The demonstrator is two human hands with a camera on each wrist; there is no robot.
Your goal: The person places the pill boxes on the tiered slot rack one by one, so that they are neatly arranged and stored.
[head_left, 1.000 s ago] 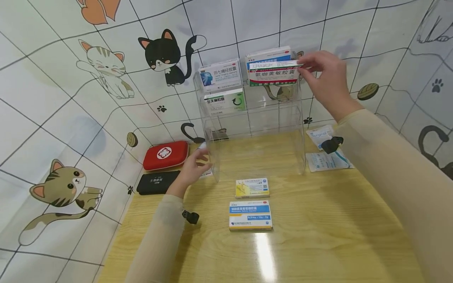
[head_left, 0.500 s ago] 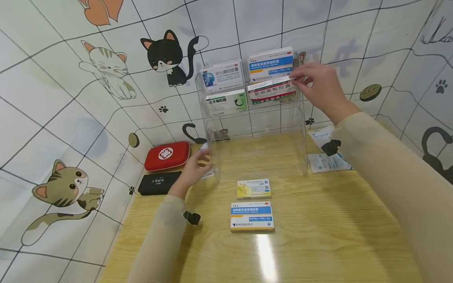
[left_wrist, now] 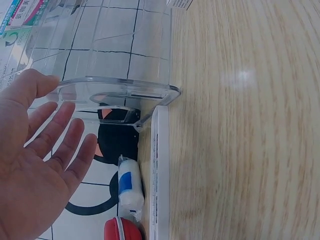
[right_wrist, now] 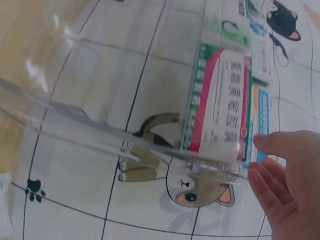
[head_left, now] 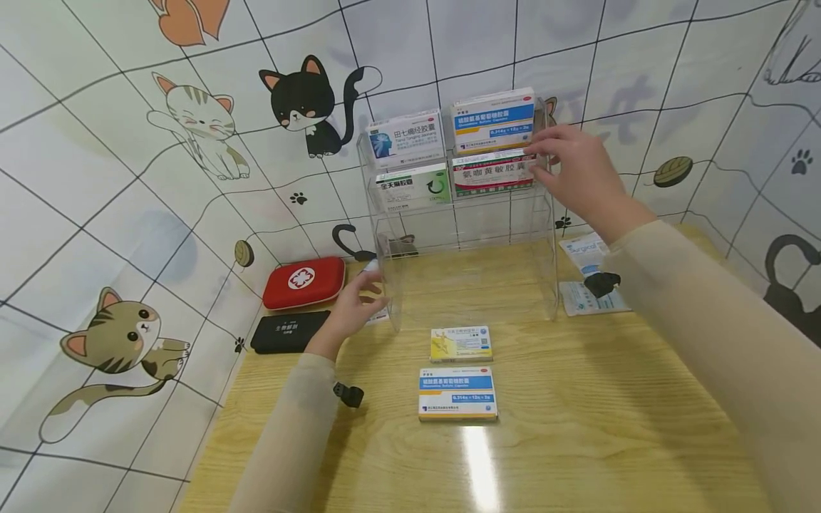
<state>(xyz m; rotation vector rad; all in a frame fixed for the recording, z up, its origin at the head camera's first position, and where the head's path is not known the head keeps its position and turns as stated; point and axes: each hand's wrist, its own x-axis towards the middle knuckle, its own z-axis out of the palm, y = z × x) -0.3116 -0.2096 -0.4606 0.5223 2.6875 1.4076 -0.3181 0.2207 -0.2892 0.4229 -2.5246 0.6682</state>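
Note:
A clear acrylic stand (head_left: 458, 240) stands on the table against the wall. On its lower step, right side, sits a red, white and green medicine box (head_left: 492, 173). My right hand (head_left: 580, 171) is at that box's right end, thumb and fingertips apart with nothing pinched between them; the right wrist view shows the box (right_wrist: 220, 102) beside the thumb. My left hand (head_left: 349, 306) is at the stand's left side. In the left wrist view its thumb lies at the panel's edge and the relaxed fingers extend along the outer side.
The stand also bears a blue-white box (head_left: 494, 121), a white box (head_left: 405, 140) and a green-white box (head_left: 413, 187). Two boxes, yellow-white (head_left: 460, 343) and blue-white (head_left: 457, 393), lie in front. A red case (head_left: 304, 283), black pouch (head_left: 288, 332) and surgical packets (head_left: 593, 298) flank it.
My right hand has lowered the red, white and green box from before the upper blue-white box onto the lower step, and its fingers have parted from it. My left hand stays put.

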